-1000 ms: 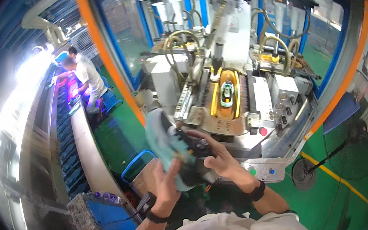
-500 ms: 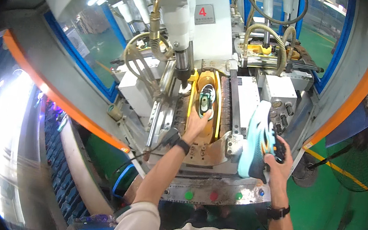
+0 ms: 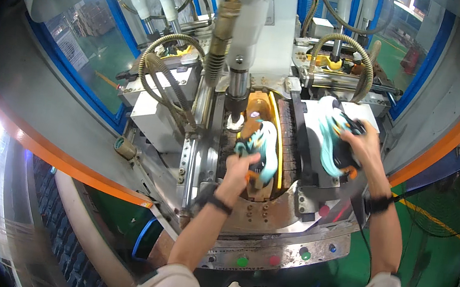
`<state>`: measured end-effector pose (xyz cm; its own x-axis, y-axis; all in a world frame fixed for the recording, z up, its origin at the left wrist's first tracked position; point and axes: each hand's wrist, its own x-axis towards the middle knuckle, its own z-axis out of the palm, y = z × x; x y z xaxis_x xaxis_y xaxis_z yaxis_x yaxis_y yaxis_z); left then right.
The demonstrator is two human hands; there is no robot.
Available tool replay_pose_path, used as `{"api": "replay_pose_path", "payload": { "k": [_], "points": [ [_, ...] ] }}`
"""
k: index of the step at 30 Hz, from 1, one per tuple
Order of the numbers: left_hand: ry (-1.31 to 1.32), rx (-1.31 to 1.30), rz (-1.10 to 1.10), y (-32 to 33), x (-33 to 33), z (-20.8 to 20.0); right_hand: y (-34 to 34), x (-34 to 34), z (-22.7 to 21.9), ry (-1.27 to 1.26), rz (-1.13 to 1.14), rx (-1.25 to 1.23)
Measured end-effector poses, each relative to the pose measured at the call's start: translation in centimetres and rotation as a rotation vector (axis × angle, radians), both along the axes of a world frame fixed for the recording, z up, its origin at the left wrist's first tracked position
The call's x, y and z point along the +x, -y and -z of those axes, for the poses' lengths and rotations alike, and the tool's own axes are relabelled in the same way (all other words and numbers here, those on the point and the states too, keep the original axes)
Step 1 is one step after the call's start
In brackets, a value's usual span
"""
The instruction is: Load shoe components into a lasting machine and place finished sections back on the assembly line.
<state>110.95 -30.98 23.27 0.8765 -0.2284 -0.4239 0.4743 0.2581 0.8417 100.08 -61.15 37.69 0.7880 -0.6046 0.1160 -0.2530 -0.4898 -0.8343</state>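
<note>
My left hand [image 3: 239,174] is closed on a teal, white and black sports shoe [image 3: 267,147], which is tilted on its side over the machine's orange-brown bed [image 3: 258,108]. Motion blurs the shoe, and I cannot tell whether it still touches the bed. My right hand [image 3: 365,144] grips a second shoe [image 3: 330,134], of the same colours with a bit of orange, by its dark opening. That shoe is above the white block right of the bed. Just left of the bed, a metal press rod [image 3: 238,93] points down with a whitish piece at its tip.
Yellow strips [image 3: 278,132] run along the bed. A front panel [image 3: 285,258] carries green, red and blue buttons. Ribbed hoses [image 3: 161,49] and metal cylinders crowd both sides. An orange-edged frame [image 3: 62,157] curves around the machine. A wire-mesh fan [image 3: 434,211] stands at right.
The left shoe has come up out of the bed and turned on its side in my left hand. My right hand has carried its shoe up and away, over the white block.
</note>
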Motion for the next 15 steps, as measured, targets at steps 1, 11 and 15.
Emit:
{"api": "replay_pose_path", "payload": {
  "k": [1, 11, 15],
  "points": [
    [0.041, -0.129, 0.039, -1.6, -3.2, -1.2, -1.0, 2.9, -1.1, -0.191, -0.064, -0.029],
    [-0.063, 0.113, -0.202, -20.0, -26.9, -11.8, -15.1, 18.8, 13.6, -0.257, -0.304, -0.524],
    [-0.079, 0.210, -0.451, -24.3, -35.0, -11.0, -20.0, 18.6, 18.0, -0.134, -0.105, -0.549]
  ]
}}
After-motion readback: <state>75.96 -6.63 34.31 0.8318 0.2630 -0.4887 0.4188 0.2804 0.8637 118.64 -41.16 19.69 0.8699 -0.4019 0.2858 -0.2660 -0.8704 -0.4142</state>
